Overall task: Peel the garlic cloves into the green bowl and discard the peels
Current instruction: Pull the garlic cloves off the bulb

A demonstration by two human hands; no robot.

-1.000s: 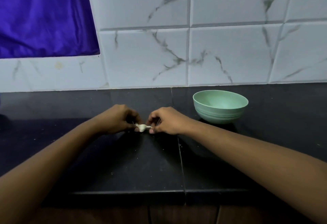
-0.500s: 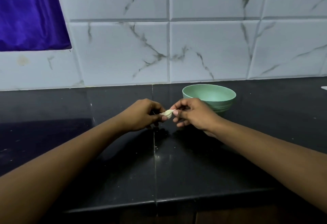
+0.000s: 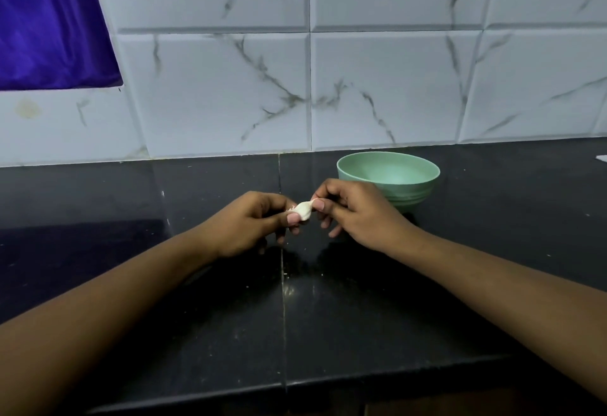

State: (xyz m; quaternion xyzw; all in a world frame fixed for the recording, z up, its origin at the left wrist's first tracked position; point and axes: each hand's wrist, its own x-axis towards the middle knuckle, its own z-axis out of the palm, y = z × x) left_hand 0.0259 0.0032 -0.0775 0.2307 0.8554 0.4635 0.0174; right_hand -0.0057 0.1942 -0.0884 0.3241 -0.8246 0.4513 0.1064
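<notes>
The garlic clove (image 3: 303, 210) is now lifted off the table (image 3: 328, 323). The left hand (image 3: 253, 223) grips it and the right hand (image 3: 356, 213) pinches its tip, so peeling begins.

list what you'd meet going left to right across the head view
purple cloth → left hand → garlic clove → right hand → green bowl

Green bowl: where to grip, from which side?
Probably best to pinch the rim on its right side, coming from above and the right. The green bowl stands upright and open, so its thin rim is exposed. The right hand, pinching the garlic clove with the left hand, crowds its front-left.
</notes>
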